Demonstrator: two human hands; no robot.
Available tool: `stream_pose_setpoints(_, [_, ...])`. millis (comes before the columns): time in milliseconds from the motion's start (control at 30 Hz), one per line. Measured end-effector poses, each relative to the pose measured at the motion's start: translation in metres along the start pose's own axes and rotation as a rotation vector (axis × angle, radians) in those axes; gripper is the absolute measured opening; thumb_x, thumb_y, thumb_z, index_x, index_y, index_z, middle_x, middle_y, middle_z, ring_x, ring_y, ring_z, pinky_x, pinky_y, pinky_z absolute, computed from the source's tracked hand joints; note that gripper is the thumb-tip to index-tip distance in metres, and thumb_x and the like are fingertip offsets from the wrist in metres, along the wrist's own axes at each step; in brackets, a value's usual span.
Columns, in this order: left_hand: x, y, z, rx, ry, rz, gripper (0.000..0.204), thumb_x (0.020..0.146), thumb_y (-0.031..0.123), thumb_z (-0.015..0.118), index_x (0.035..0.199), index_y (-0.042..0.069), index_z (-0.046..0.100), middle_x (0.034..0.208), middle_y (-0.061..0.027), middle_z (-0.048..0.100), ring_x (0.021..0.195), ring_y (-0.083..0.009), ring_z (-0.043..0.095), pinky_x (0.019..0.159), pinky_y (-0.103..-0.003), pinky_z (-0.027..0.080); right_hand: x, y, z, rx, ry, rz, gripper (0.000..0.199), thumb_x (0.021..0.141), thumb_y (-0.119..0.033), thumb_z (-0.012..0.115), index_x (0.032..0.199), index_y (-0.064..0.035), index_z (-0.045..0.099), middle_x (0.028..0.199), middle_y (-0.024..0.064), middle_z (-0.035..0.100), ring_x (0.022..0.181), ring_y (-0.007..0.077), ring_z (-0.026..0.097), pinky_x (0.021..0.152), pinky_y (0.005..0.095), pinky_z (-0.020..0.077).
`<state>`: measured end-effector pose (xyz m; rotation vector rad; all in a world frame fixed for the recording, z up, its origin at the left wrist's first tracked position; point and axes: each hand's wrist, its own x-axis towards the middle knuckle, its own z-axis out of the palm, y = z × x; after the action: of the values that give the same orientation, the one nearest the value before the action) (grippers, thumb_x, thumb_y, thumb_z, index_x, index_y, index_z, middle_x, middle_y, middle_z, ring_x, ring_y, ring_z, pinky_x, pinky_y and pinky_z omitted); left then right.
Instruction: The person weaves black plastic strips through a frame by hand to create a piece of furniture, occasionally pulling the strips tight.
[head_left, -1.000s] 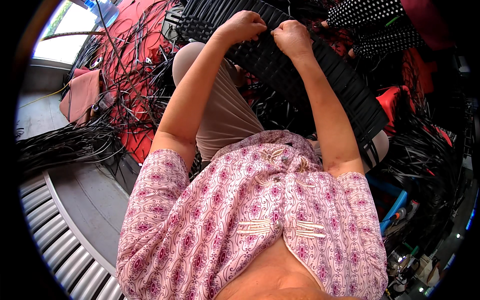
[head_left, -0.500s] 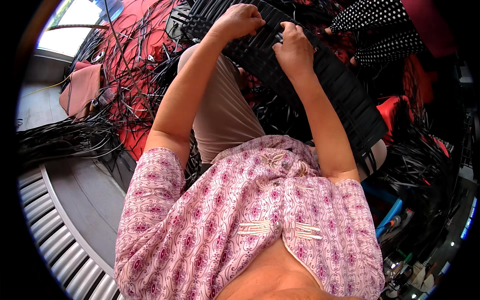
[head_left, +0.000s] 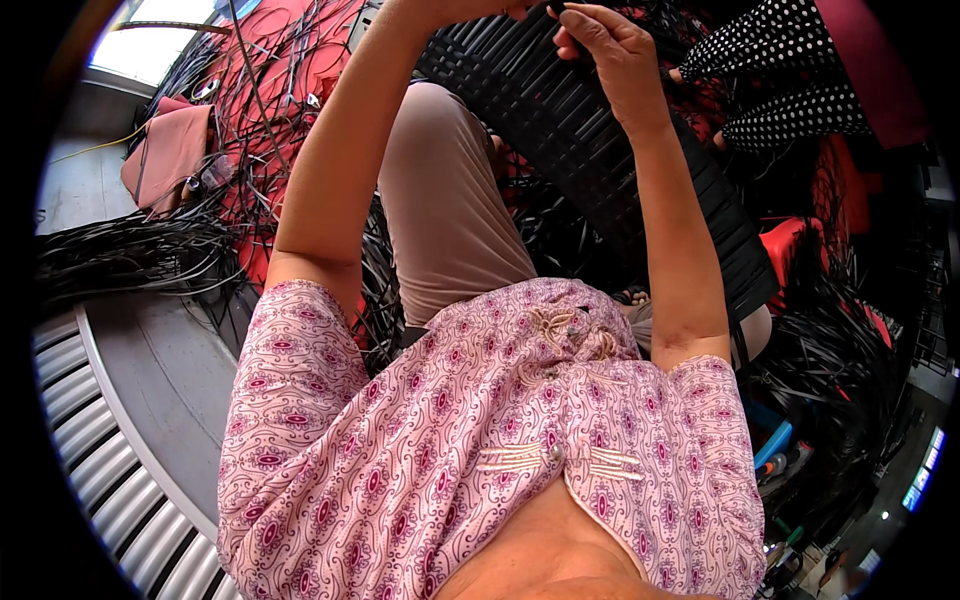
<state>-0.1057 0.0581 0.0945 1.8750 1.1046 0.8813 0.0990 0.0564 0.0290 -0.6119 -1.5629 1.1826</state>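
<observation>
Right hand (head_left: 610, 45) grip pinched on black strip (head_left: 556, 10); woven mat (head_left: 590, 150) below, loose strips (head_left: 130, 255) around.

A red mat (head_left: 300, 60) covers the floor (head_left: 160, 370) at upper left, strewn with loose black weaving strips (head_left: 130, 255) that spill off its edge in a thick bundle. A folded pinkish cloth (head_left: 165, 150) lies on the mat's left side. Bare grey floor runs beside it, bordered by a ribbed metal sheet (head_left: 90, 450) at lower left.
</observation>
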Motion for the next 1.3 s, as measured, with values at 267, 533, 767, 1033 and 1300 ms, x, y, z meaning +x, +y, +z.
stream_pose_setpoints(267, [0.008, -0.066, 0.037, 0.215, 0.058, -0.25, 0.019, 0.081, 0.023, 0.067, 0.084, 0.005, 0.071, 0.064, -0.0051, 0.064, 0.056, -0.0152, 0.059, 0.054, -0.033, 0.049, -0.018, 0.011, -0.021, 0.007, 0.231, 0.337, 0.016, 0.092, -0.017, 0.069, 0.093, -0.0026, 0.076, 0.069, -0.003, 0.064, 0.058, 0.002, 0.054, 0.053, 0.016, 0.0437])
stream_pose_setpoints(533, [0.015, -0.094, 0.064, 0.772, 0.099, -0.093, 0.026, 0.082, 0.035, 0.071, 0.09, 0.01, 0.072, 0.084, -0.0094, 0.072, 0.085, -0.0257, 0.07, 0.075, -0.039, 0.054, -0.023, 0.015, -0.02, -0.036, 0.231, 0.371, 0.016, 0.092, -0.018, 0.069, 0.092, -0.0038, 0.076, 0.068, -0.0032, 0.064, 0.057, 0.002, 0.054, 0.052, 0.0164, 0.0436])
stream_pose_setpoints(767, [0.015, -0.082, 0.069, 0.872, 0.068, -0.105, 0.027, 0.08, 0.035, 0.068, 0.09, 0.01, 0.072, 0.086, -0.0103, 0.071, 0.09, -0.0295, 0.068, 0.079, -0.043, 0.052, -0.018, 0.021, -0.016, -0.103, 0.284, 0.423, 0.015, 0.089, -0.018, 0.07, 0.088, -0.0043, 0.076, 0.068, -0.0016, 0.066, 0.058, 0.003, 0.057, 0.052, 0.0175, 0.0454])
stream_pose_setpoints(1033, [0.016, -0.094, 0.059, 0.658, 0.066, -0.095, 0.029, 0.079, 0.032, 0.065, 0.096, 0.012, 0.076, 0.094, -0.012, 0.073, 0.094, -0.0293, 0.069, 0.084, -0.041, 0.054, -0.008, 0.029, -0.01, -0.557, 0.193, 0.436, 0.022, 0.084, -0.024, 0.069, 0.082, -0.0035, 0.076, 0.067, 0.0056, 0.071, 0.064, 0.0115, 0.068, 0.063, 0.027, 0.054])
stream_pose_setpoints(1300, [0.019, -0.1, 0.053, 0.449, -0.035, -0.119, 0.026, 0.086, 0.019, 0.064, 0.101, -0.001, 0.07, 0.084, -0.0126, 0.072, 0.07, -0.0199, 0.071, 0.065, -0.033, 0.056, 0.001, 0.032, -0.007, -0.866, 0.088, 0.517, 0.028, 0.076, -0.034, 0.067, 0.083, -0.0081, 0.077, 0.08, 0.0131, 0.073, 0.082, 0.0297, 0.072, 0.081, 0.0371, 0.0559])
